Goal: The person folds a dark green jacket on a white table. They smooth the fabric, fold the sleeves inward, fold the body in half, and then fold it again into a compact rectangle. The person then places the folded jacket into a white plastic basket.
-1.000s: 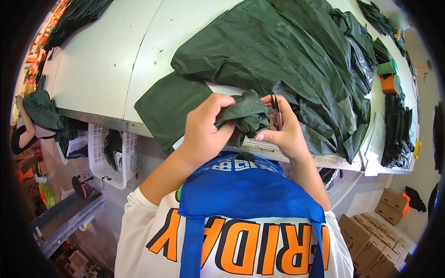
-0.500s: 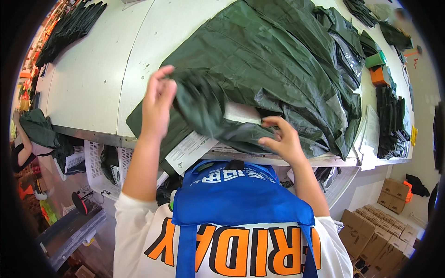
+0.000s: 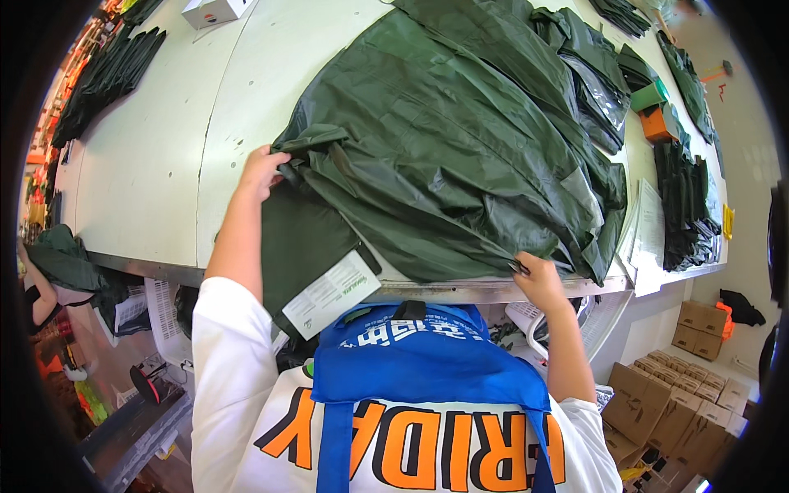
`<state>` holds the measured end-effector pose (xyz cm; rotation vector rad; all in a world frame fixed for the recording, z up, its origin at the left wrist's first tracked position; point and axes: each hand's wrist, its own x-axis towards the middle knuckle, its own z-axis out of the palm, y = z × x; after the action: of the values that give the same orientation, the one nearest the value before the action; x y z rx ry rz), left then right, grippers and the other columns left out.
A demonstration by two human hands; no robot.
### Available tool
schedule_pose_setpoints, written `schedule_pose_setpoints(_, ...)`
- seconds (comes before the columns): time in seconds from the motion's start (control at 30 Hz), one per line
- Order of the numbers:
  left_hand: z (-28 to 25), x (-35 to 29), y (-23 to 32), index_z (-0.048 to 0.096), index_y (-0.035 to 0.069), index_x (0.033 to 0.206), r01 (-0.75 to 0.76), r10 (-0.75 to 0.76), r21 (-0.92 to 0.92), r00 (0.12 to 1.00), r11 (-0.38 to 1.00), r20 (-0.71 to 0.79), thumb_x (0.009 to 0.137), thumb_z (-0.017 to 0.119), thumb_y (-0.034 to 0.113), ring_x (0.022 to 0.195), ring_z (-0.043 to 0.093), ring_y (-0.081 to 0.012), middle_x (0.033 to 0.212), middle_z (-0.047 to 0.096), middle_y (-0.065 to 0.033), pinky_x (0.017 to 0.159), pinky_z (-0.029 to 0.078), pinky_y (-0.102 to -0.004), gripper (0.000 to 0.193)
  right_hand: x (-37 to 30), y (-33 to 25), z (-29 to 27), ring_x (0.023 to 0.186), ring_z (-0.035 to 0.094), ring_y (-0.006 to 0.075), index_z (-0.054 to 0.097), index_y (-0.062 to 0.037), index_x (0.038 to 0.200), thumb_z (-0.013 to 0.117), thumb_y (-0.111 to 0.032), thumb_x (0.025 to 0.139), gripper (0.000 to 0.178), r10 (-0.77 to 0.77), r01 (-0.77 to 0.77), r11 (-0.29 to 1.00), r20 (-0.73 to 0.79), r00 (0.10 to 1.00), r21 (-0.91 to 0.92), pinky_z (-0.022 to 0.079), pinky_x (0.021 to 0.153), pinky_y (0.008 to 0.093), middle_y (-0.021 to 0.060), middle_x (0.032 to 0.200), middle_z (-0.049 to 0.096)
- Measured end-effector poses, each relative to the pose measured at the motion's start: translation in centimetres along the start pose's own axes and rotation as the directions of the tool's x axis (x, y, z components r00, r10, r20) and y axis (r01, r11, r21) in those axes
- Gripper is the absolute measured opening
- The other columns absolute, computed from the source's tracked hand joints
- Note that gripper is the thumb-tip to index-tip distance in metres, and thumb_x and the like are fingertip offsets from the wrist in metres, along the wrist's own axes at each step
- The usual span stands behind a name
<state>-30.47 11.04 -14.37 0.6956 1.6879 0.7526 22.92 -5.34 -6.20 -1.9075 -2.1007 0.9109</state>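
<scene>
A large dark green garment of thin, shiny waterproof cloth (image 3: 444, 123) is spread over the table in loose folds. My left hand (image 3: 263, 172) is closed on its left edge, where the cloth bunches up. Down at the table's front edge, my right hand (image 3: 540, 281) pinches the lower hem, so the edge runs fairly straight between both hands. Beneath the garment's left side lies a flat dark green piece (image 3: 304, 230), partly covered. A white printed card (image 3: 333, 294) rests on its lower corner and overhangs the table edge.
Stacks of folded dark garments lie at the far left (image 3: 111, 86) and right (image 3: 686, 205). Paper sheets (image 3: 647, 230) hang over the table's front right. A white box (image 3: 214, 11) stands at the back. Cardboard boxes (image 3: 637, 403) fill the lower right floor. Another person's arm (image 3: 39, 287) shows at left.
The bunched cloth that was lifted near my left hand now lies spread out. My left hand moved down and left; my right hand moved right and down and closed on the hem.
</scene>
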Motion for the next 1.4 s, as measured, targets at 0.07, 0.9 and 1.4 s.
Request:
schedule_pose_setpoints(0.07, -0.7, -3.6, 4.1, 0.06, 0.007, 0.096, -0.287, 0.29, -0.068, 0.955, 0.956, 0.054, 0.074, 0.062, 0.003, 0.079, 0.056, -0.0126, 0.087, 0.062, -0.0013, 0.07, 0.045, -0.0278, 0.023, -0.4, -0.3, -3.7, 0.06, 0.051, 0.0292, 0.059, -0.0008, 0.087, 0.061, -0.008, 0.073, 0.016, 0.097, -0.113, 0.992, 0.224, 0.97, 0.057, 0.046, 0.059, 0.0362, 0.0159, 0.07, 0.058)
schedule_pose_setpoints(0.9, 21.0, -1.2, 8.6, 0.026, 0.001, 0.144, 0.281, 0.202, -0.741, 0.849, 0.61, 0.488, 0.087, 0.069, 0.039, 0.127, 0.045, -0.0281, 0.143, 0.041, -0.0134, 0.104, 0.039, -0.0452, 0.081, 8.7, -4.1, -12.7, 0.077, 0.064, 0.0285, 0.067, -0.0049, 0.097, 0.067, 0.001, 0.071, 0.026, -0.244, 0.249, 0.963, 0.059, 0.968, -0.103, 0.051, 0.068, 0.0351, 0.0131, 0.083, 0.064)
schedule_pose_setpoints(1.4, 11.2, -8.9, 1.4, 0.027, 0.001, 0.141, -0.25, 0.209, -0.259, 0.962, 0.933, -0.177, 0.08, 0.05, -0.002, 0.069, 0.057, -0.0153, 0.09, 0.058, -0.0098, 0.063, 0.051, -0.0289, 0.065, 20.6, -1.9, -9.4, 0.095, 0.06, 0.0257, 0.064, -0.0039, 0.113, 0.053, -0.014, 0.092, 0.026, 0.039, 0.023, 0.966, -0.232, 0.972, 0.257, 0.046, 0.086, 0.0314, 0.0127, 0.102, 0.064)
